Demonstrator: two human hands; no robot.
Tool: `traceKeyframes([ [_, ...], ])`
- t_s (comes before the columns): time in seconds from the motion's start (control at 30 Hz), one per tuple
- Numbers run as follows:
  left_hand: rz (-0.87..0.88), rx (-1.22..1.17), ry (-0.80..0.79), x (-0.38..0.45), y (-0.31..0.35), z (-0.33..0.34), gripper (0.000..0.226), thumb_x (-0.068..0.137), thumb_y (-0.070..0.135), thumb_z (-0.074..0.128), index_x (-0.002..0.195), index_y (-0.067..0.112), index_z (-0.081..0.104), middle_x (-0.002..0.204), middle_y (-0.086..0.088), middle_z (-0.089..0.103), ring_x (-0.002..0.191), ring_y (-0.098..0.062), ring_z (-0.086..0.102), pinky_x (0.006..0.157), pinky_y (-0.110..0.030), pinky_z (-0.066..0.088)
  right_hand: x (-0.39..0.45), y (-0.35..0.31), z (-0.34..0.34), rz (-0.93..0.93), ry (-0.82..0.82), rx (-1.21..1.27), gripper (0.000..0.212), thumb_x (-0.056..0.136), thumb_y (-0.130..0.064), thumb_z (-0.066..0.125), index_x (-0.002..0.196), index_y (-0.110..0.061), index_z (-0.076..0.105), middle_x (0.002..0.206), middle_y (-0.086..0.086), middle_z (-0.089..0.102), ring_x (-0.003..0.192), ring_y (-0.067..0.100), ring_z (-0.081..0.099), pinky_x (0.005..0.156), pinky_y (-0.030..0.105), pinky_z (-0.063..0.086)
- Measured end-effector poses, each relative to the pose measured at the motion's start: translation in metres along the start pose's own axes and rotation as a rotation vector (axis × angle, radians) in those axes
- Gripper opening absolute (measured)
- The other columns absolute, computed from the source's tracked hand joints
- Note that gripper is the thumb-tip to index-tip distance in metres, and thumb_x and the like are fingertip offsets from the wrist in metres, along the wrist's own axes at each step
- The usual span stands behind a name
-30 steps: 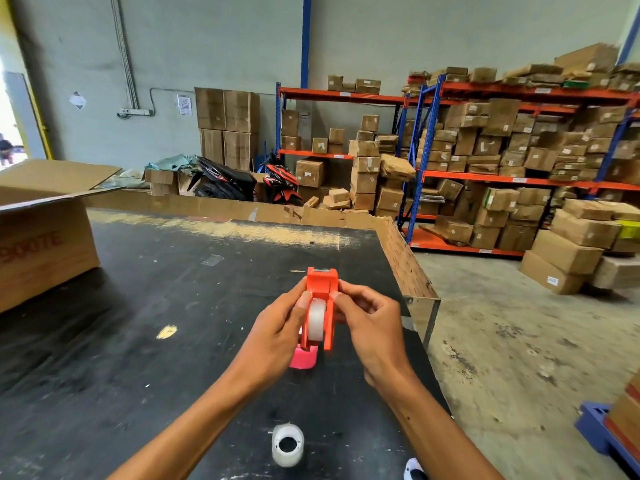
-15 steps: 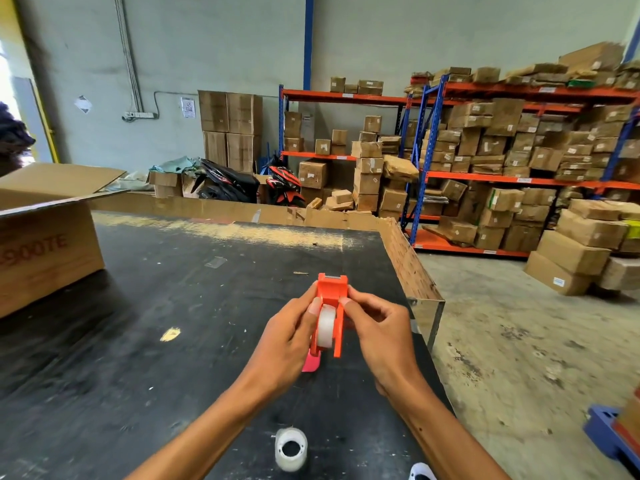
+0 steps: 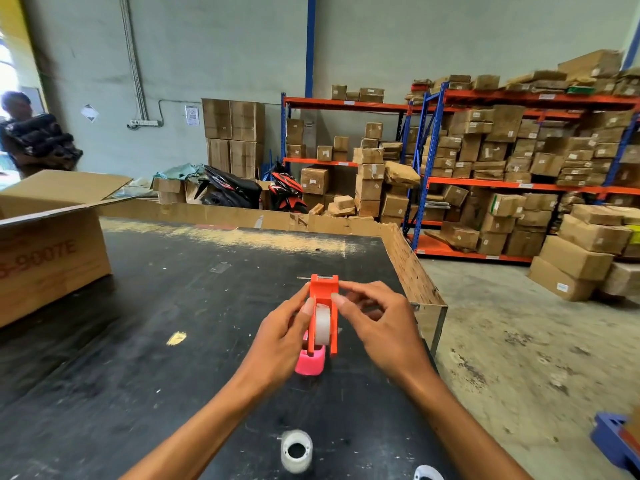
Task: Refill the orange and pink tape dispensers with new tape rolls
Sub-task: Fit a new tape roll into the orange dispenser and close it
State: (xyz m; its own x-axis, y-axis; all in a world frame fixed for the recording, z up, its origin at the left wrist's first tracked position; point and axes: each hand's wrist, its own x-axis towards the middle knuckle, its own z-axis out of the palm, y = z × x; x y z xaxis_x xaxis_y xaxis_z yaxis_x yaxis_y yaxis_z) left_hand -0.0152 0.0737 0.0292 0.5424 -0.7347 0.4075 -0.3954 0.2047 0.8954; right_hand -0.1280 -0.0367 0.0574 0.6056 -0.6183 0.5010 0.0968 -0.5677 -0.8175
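The orange tape dispenser (image 3: 323, 294) is held upright above the black table (image 3: 145, 334), with a white tape roll (image 3: 322, 323) seated between its side walls. My left hand (image 3: 280, 341) grips its left side, thumb on the roll. My right hand (image 3: 381, 323) pinches the dispenser's upper right edge with thumb and forefinger. The pink dispenser (image 3: 310, 363) lies on the table just below, partly hidden by the orange one. A loose white tape roll (image 3: 296, 451) stands near the table's front edge, and part of another white roll (image 3: 427, 473) shows at the bottom.
A large open cardboard box (image 3: 48, 251) sits on the table at the left. A cardboard rim (image 3: 412, 271) lines the table's far and right edges. A person (image 3: 31, 136) carrying dark goods stands at the doorway far left. Shelves of boxes (image 3: 519, 161) fill the right.
My hands have lifted the orange dispenser slightly and my right fingers shifted to its top edge. A person has come into view at the far left doorway.
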Motion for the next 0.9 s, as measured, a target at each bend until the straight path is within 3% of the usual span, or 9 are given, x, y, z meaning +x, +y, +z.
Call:
traceKeyframes([
  [0.07,-0.004,-0.004,0.015,-0.002,0.002,-0.003,0.031,0.096,0.03,0.042,0.119,0.049,0.051,0.097,0.029,0.072,0.099,-0.004,0.07,0.086,-0.034,0.059,-0.001,-0.003,-0.001,-0.007,-0.11,-0.058,0.037,0.079,-0.032,0.074,0.115,-0.027,0.067,0.091,-0.001,0.058,0.079,0.009,0.055,0.069,0.018,0.047],
  [0.13,-0.009,-0.024,0.024,-0.004,0.002,-0.005,0.03,0.092,0.037,0.043,0.115,0.054,0.053,0.106,0.017,0.073,0.106,-0.017,0.068,0.09,-0.045,0.056,-0.002,-0.005,-0.001,-0.039,-0.138,-0.077,0.032,0.076,-0.033,0.075,0.108,-0.029,0.071,0.089,0.001,0.055,0.074,0.007,0.051,0.065,0.017,0.044],
  [0.23,0.01,-0.029,0.018,-0.007,0.004,-0.005,0.032,0.091,0.039,0.044,0.116,0.058,0.052,0.12,0.002,0.068,0.109,-0.019,0.067,0.093,-0.049,0.054,-0.003,-0.01,0.001,-0.034,-0.194,-0.074,0.028,0.078,-0.034,0.074,0.105,-0.031,0.071,0.088,0.003,0.054,0.071,0.006,0.048,0.064,0.015,0.043],
  [0.4,0.01,-0.014,0.015,-0.009,0.003,-0.007,0.038,0.096,0.033,0.043,0.131,0.044,0.049,0.123,0.001,0.067,0.112,-0.017,0.066,0.096,-0.05,0.053,0.0,-0.017,0.0,0.022,-0.355,-0.143,0.035,0.078,-0.03,0.075,0.112,-0.024,0.07,0.086,-0.004,0.051,0.073,0.006,0.047,0.07,0.022,0.044],
  [0.7,-0.01,-0.003,0.005,-0.012,0.003,-0.008,0.041,0.097,0.032,0.042,0.137,0.035,0.048,0.122,0.002,0.068,0.109,-0.02,0.067,0.095,-0.051,0.053,-0.003,-0.023,-0.003,-0.102,-0.313,-0.113,0.01,0.075,-0.019,0.078,0.083,-0.016,0.074,0.088,0.001,0.061,0.071,0.005,0.053,0.067,0.022,0.047],
  [0.77,-0.003,-0.005,-0.004,-0.012,0.002,-0.009,0.037,0.097,0.03,0.042,0.133,0.039,0.051,0.12,0.001,0.069,0.108,-0.02,0.068,0.093,-0.048,0.055,-0.001,-0.024,-0.002,-0.13,-0.302,-0.122,0.009,0.076,-0.02,0.078,0.082,-0.015,0.073,0.087,-0.001,0.061,0.072,0.006,0.054,0.066,0.02,0.047],
  [0.9,0.015,0.001,-0.042,-0.016,0.008,-0.011,0.035,0.097,0.024,0.041,0.118,0.05,0.051,0.11,0.008,0.072,0.097,-0.009,0.071,0.079,-0.026,0.059,0.015,-0.031,-0.007,-0.198,-0.238,-0.12,0.008,0.077,-0.019,0.076,0.083,-0.014,0.074,0.099,-0.002,0.062,0.087,0.005,0.06,0.071,0.02,0.051],
])
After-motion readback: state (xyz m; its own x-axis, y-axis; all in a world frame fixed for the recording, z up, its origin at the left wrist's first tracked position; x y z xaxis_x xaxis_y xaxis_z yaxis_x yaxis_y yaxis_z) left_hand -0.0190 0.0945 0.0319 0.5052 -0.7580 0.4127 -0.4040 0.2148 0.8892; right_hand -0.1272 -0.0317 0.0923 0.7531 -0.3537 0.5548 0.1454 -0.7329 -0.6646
